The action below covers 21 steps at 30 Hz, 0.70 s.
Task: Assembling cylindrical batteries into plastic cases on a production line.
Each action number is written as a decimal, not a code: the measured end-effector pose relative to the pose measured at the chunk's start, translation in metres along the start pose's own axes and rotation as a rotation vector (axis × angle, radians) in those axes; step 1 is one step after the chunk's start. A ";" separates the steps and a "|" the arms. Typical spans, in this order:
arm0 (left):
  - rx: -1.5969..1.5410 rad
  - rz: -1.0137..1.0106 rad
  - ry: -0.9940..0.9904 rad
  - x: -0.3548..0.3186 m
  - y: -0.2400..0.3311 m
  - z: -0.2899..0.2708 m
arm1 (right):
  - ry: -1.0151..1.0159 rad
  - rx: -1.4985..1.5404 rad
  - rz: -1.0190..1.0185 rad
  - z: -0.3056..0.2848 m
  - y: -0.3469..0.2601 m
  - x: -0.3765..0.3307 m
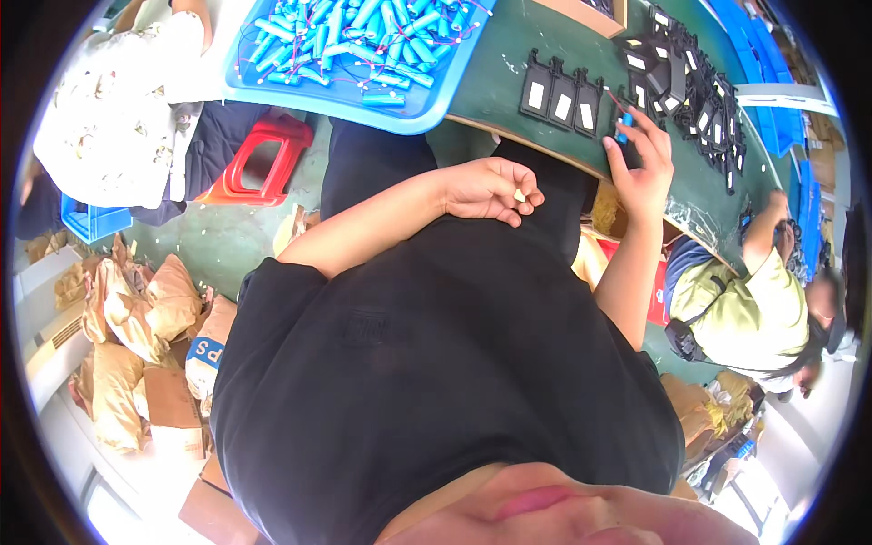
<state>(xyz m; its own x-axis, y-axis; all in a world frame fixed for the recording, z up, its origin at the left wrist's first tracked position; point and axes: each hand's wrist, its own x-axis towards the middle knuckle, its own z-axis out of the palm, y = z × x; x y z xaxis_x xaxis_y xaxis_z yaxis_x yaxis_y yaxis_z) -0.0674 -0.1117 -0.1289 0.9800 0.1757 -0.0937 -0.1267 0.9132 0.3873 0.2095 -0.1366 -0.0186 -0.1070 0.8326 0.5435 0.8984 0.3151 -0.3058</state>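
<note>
My right hand (647, 159) is at the edge of the green table, thumb and fingers closed round a small blue battery cell (624, 128) with a thin red lead. Beside it, a row of flat black plastic cases (561, 98) with white rectangular pads lies on the tabletop. In front of my body, over my lap, my left hand (490, 191) is curled palm up, with a small pale yellow piece (519, 195) between thumb and fingers. What that piece is, I cannot make out. More black cases (677, 77) are heaped past my right hand.
A blue tray (427, 116) full of blue wired battery cells stands at the far left of the table (495, 77). A cardboard box (590, 13) sits at the far edge. One person (754, 309) works at right, another (118, 109) at left by a red stool (263, 163).
</note>
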 end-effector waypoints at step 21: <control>1.184 0.401 0.226 -0.036 0.038 0.079 | -0.245 0.112 0.174 0.081 -0.097 0.158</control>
<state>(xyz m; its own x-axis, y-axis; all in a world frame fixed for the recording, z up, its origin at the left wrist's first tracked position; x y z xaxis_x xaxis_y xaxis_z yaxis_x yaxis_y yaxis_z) -0.0948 -0.1125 -0.0388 0.8419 0.5281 0.1108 -0.0784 -0.0834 0.9934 0.0714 0.0014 0.0339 -0.0677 0.9590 0.2753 0.8612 0.1955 -0.4692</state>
